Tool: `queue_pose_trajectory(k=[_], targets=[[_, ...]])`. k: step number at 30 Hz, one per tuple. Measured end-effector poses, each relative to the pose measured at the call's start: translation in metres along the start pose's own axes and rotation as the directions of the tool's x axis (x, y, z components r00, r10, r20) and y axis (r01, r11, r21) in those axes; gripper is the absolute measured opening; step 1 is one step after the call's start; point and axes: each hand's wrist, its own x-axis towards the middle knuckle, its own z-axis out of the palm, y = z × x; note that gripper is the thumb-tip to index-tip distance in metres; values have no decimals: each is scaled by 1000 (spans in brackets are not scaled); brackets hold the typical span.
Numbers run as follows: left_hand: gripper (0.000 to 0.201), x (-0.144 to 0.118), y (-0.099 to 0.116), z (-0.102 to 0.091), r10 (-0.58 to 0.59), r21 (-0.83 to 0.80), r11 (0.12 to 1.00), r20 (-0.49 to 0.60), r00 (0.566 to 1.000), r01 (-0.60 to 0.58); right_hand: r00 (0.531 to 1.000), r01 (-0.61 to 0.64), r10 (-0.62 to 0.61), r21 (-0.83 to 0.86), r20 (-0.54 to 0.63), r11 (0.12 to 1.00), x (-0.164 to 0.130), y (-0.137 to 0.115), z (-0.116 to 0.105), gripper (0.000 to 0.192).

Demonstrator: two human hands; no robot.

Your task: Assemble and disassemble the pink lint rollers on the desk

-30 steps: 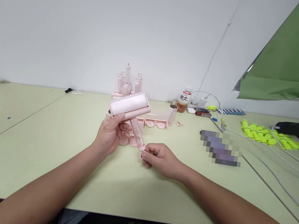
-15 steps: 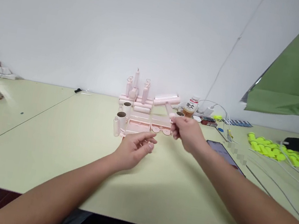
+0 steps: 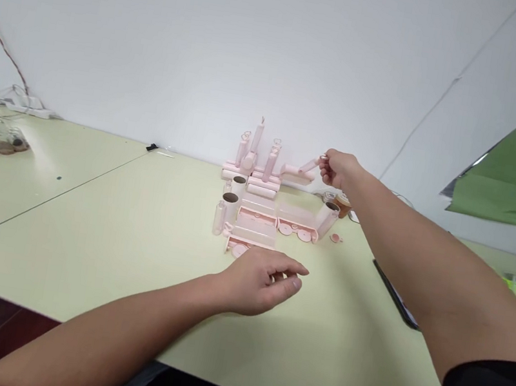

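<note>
At the back of the group, my right hand (image 3: 340, 169) pinches the loop end of a small pink see-through tube (image 3: 310, 165). The tube slants down to the left, over a pink case (image 3: 289, 173) lying by the wall; whether they touch I cannot tell. My left hand (image 3: 266, 282) holds nothing, fingers apart, low over the table just in front of an open pink case with a clear lid (image 3: 255, 233). Similar looped tubes (image 3: 270, 163) stand upright on stacked pink cases (image 3: 263, 182) at the back.
White rolls with dark hollow cores (image 3: 230, 199) stand left of the open cases, beside a clear tube (image 3: 219, 218). A small pink cap (image 3: 336, 238) lies to the right. A bottle (image 3: 343, 203) and a phone (image 3: 393, 293) are partly hidden by my right arm.
My right hand has moved up and back toward the wall with the tube. My left hand remains low and open. The view has turned right.
</note>
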Motion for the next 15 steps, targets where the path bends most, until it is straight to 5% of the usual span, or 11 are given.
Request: queue_pose_trajectory(k=[15], targets=[[31,0,-2,5,-68,101,993,140,988,55,997,-36,26,-137,-74,990,64,10,-2,22]])
